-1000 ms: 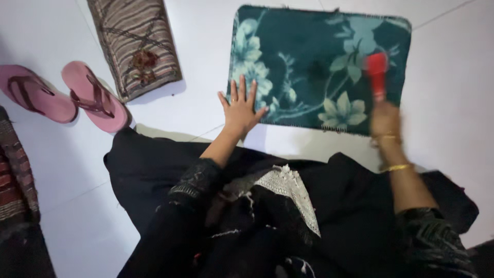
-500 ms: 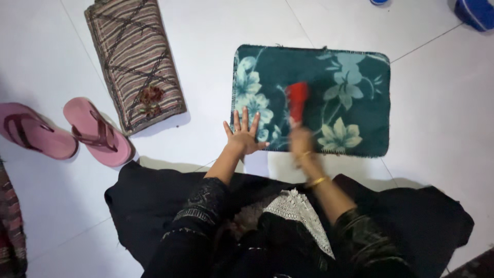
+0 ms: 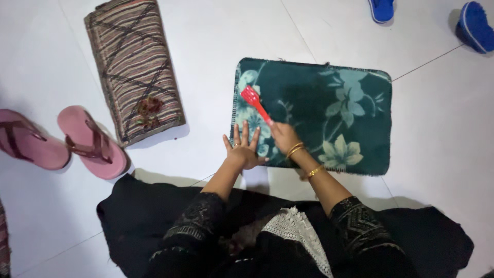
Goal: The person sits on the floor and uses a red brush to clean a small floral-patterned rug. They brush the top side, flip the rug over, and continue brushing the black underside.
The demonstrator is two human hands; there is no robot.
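Green floral mat [image 3: 329,110] lies flat on the floor. Left hand [image 3: 243,149] splayed open, pinning its near corner; right hand [image 3: 282,135] clamped on red brush [image 3: 254,101]. Recommend firm pinning, even strokes.

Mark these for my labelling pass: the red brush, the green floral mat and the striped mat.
red brush [image 3: 251,96], head view, on its bristle head.
green floral mat [image 3: 314,103], head view, on its dark middle.
striped mat [image 3: 131,67], head view, on its woven middle.

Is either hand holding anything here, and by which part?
The right hand grips a red brush by the lower end of its handle, head over the green floral mat. The left hand holds nothing; it lies flat at the mat's corner.
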